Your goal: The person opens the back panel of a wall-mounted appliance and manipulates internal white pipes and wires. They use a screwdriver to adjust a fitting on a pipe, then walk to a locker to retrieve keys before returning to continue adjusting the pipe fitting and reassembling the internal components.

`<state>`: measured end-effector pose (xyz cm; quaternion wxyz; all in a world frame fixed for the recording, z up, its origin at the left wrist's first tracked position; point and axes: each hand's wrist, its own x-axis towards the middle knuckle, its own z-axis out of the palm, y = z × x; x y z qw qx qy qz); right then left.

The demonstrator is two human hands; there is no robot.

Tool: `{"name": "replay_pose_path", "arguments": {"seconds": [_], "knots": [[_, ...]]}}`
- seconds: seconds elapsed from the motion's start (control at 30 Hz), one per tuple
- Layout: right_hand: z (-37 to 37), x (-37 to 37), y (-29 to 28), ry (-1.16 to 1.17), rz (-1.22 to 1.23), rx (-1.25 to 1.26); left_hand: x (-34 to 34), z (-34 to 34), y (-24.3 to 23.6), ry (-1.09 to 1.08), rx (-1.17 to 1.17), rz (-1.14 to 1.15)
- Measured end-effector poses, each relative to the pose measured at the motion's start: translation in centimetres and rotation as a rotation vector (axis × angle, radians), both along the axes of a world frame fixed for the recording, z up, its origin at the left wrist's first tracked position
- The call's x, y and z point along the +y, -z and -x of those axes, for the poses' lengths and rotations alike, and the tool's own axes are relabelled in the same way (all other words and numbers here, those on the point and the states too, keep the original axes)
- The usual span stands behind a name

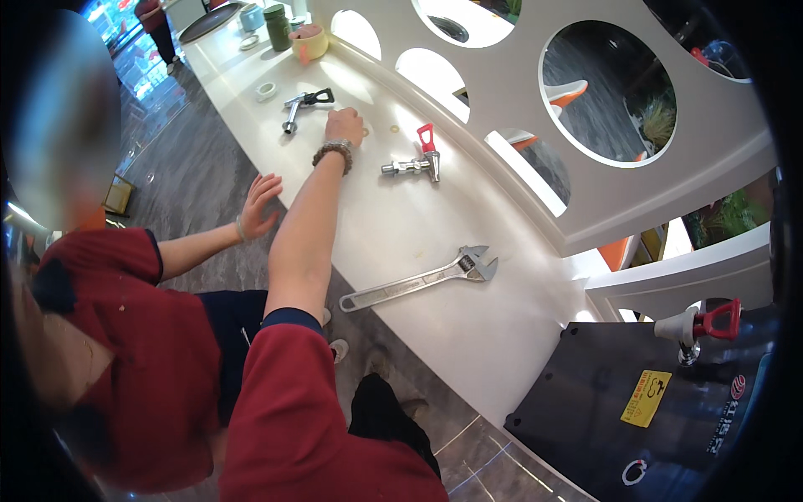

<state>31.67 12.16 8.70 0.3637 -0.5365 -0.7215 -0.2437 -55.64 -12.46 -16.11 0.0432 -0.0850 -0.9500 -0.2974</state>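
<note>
My left hand, with a beaded bracelet, reaches onto the white counter, fingers curled down beside small pale rings; what they hold is hidden. Left of it lies a chrome tap with a black handle; to its right, a chrome tap with a red handle. A small white ring-shaped part is beyond the black-handled tap. Nearer me lies a large adjustable wrench. My right hand is out of view.
A co-worker in red stands at left, hand open. A dark appliance with a red-handled tap is lower right. Containers stand at the far end; a white partition borders the counter. Another person stands behind.
</note>
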Motion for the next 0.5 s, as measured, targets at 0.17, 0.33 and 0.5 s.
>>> {"name": "replay_pose_path", "arguments": {"seconds": [0.17, 0.33, 0.5], "knots": [[0.3, 0.1, -1.0, -0.056, -0.047, -0.125, 0.8, 1.1, -1.1, 0.032, -0.114, 0.055], [0.3, 0.5, -0.9, 0.004, -0.008, -0.243, -1.4, 4.2, 2.2, -0.054, -0.013, 0.023], [-0.2, 0.4, -1.6, 0.1, 0.007, -0.646, -1.4, -1.7, -1.6, -0.1, -0.034, -0.591]]}}
